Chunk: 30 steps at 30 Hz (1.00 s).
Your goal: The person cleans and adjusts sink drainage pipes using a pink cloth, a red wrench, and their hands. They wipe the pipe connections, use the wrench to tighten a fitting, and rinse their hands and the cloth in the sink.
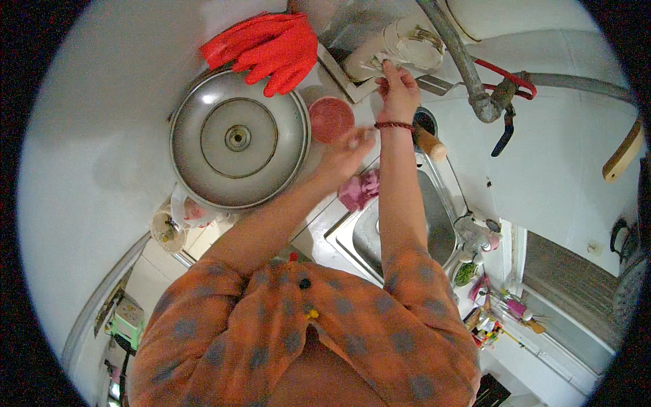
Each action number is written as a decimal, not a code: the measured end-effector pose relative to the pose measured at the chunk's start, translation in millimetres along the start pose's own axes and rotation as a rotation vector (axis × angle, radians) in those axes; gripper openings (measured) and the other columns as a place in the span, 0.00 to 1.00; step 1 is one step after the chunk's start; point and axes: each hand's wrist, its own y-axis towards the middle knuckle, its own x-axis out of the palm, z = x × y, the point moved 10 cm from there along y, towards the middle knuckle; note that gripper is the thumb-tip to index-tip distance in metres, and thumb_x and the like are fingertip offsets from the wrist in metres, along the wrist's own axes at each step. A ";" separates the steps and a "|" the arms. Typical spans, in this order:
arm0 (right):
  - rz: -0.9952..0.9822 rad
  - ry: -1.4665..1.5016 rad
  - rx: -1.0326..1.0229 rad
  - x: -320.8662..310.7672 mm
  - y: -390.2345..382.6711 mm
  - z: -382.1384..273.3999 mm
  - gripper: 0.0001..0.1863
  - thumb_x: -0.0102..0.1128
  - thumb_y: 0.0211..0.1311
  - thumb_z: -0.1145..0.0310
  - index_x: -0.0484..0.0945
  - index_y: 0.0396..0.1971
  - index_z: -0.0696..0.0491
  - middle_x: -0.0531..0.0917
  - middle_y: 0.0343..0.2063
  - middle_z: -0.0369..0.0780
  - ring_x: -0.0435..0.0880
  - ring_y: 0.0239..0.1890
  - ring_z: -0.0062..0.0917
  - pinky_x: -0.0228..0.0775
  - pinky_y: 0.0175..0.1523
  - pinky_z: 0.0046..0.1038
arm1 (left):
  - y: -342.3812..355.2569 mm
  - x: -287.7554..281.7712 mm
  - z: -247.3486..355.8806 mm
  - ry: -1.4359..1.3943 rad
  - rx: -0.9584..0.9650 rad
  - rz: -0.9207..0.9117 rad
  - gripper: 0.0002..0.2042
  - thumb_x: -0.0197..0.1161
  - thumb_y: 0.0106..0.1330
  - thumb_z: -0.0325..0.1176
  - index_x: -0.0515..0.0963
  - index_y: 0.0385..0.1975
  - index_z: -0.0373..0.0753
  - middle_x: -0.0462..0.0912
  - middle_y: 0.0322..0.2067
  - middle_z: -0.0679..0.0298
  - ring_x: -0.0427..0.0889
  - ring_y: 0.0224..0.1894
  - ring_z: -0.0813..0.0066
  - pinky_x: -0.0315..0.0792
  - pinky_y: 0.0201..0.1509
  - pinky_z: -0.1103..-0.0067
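Steadying the white cylindrical container (395, 46) with the loosely open left hand (349, 152) probably helps the right hand (399, 96), its grip unclear

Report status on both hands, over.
Right fingers at white container, grip unclear. Left fingers loosely open near pink bowl. Metal spatula blade close beside right fingers.

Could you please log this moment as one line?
right hand: at whitish container; left hand: open, near pink bowl; pink cloth: by sink
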 end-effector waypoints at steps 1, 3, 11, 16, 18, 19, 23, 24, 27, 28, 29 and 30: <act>-0.004 -0.020 -0.024 2.1 -5.4 -8.5 0.08 0.64 0.48 0.73 0.72 0.22 0.50 0.75 0.19 0.32 0.70 0.15 0.15 0.58 0.19 0.15 | 12.7 -12.4 16.6 0.049 0.070 0.094 0.15 0.57 0.58 0.35 0.71 0.43 0.35 0.76 0.33 0.64 0.75 0.32 0.79 0.71 0.34 0.81; -0.020 -0.054 -0.077 10.4 -13.7 -22.9 0.08 0.65 0.48 0.73 0.72 0.22 0.49 0.75 0.18 0.31 0.67 0.13 0.13 0.54 0.18 0.14 | 39.4 -37.8 34.2 -0.086 0.079 0.244 0.17 0.60 0.57 0.36 0.71 0.43 0.34 0.77 0.33 0.64 0.75 0.31 0.81 0.70 0.31 0.83; 0.136 -0.035 -0.090 15.7 -1.5 -21.8 0.08 0.62 0.47 0.72 0.70 0.20 0.51 0.75 0.18 0.33 0.68 0.14 0.15 0.57 0.17 0.15 | 120.7 -29.6 79.7 -0.077 0.278 0.228 0.12 0.61 0.53 0.32 0.75 0.32 0.31 0.80 0.26 0.59 0.78 0.28 0.75 0.72 0.32 0.79; 0.154 0.041 0.039 31.4 -5.5 0.1 0.08 0.57 0.51 0.70 0.73 0.29 0.57 0.77 0.24 0.38 0.75 0.22 0.21 0.65 0.22 0.20 | 133.1 -44.7 86.5 0.189 0.337 0.385 0.11 0.59 0.52 0.33 0.75 0.30 0.31 0.80 0.27 0.52 0.80 0.30 0.63 0.72 0.36 0.74; 0.152 0.223 0.094 45.5 -8.7 8.2 0.10 0.56 0.52 0.68 0.74 0.33 0.57 0.78 0.27 0.40 0.77 0.27 0.25 0.68 0.26 0.23 | 142.5 -54.3 88.8 0.249 0.353 0.433 0.11 0.58 0.51 0.33 0.76 0.30 0.32 0.79 0.27 0.52 0.79 0.30 0.61 0.72 0.37 0.72; 0.028 0.187 0.079 53.9 14.7 29.0 0.11 0.56 0.52 0.68 0.73 0.34 0.58 0.78 0.29 0.40 0.77 0.28 0.26 0.69 0.28 0.24 | 145.2 -57.1 90.8 0.277 0.364 0.451 0.11 0.58 0.50 0.34 0.76 0.29 0.33 0.79 0.27 0.52 0.79 0.30 0.59 0.72 0.37 0.71; -0.040 0.162 0.134 24.3 65.9 72.1 0.14 0.56 0.53 0.66 0.73 0.37 0.58 0.78 0.33 0.39 0.77 0.33 0.26 0.71 0.33 0.25 | 145.7 -39.6 100.2 0.227 0.392 0.352 0.11 0.59 0.51 0.35 0.76 0.29 0.34 0.79 0.27 0.54 0.79 0.33 0.60 0.71 0.39 0.72; -0.010 -0.019 -0.005 5.9 64.6 55.6 0.15 0.55 0.54 0.64 0.74 0.38 0.58 0.79 0.34 0.40 0.78 0.36 0.26 0.71 0.34 0.26 | 138.0 -27.2 102.2 0.222 0.388 0.328 0.11 0.60 0.51 0.36 0.76 0.29 0.34 0.79 0.28 0.54 0.79 0.33 0.61 0.71 0.40 0.73; 0.160 0.195 0.115 14.2 -7.9 14.0 0.08 0.58 0.51 0.71 0.74 0.31 0.56 0.79 0.28 0.40 0.78 0.30 0.25 0.71 0.27 0.23 | 117.6 -33.9 81.7 0.174 0.457 0.342 0.09 0.62 0.50 0.33 0.75 0.28 0.35 0.79 0.27 0.58 0.78 0.30 0.66 0.71 0.36 0.75; 0.154 0.132 0.079 10.2 -9.6 3.0 0.07 0.58 0.50 0.71 0.74 0.29 0.56 0.79 0.27 0.39 0.78 0.28 0.24 0.70 0.27 0.22 | 114.2 -29.0 77.8 0.070 0.478 0.322 0.08 0.62 0.50 0.29 0.74 0.28 0.34 0.79 0.26 0.58 0.78 0.28 0.69 0.71 0.34 0.76; 0.163 0.078 0.050 2.5 -15.7 -9.3 0.05 0.59 0.50 0.72 0.73 0.26 0.56 0.78 0.27 0.39 0.77 0.27 0.24 0.70 0.27 0.21 | 115.1 -25.6 78.0 0.015 0.461 0.329 0.08 0.62 0.50 0.29 0.74 0.27 0.34 0.79 0.25 0.58 0.78 0.28 0.69 0.71 0.34 0.77; 0.137 0.149 0.035 8.5 -17.1 -16.3 0.04 0.57 0.51 0.74 0.72 0.25 0.55 0.78 0.26 0.38 0.77 0.27 0.23 0.70 0.27 0.21 | 116.6 -24.3 78.0 -0.038 0.443 0.340 0.08 0.61 0.50 0.29 0.74 0.27 0.33 0.79 0.25 0.58 0.78 0.28 0.70 0.71 0.34 0.77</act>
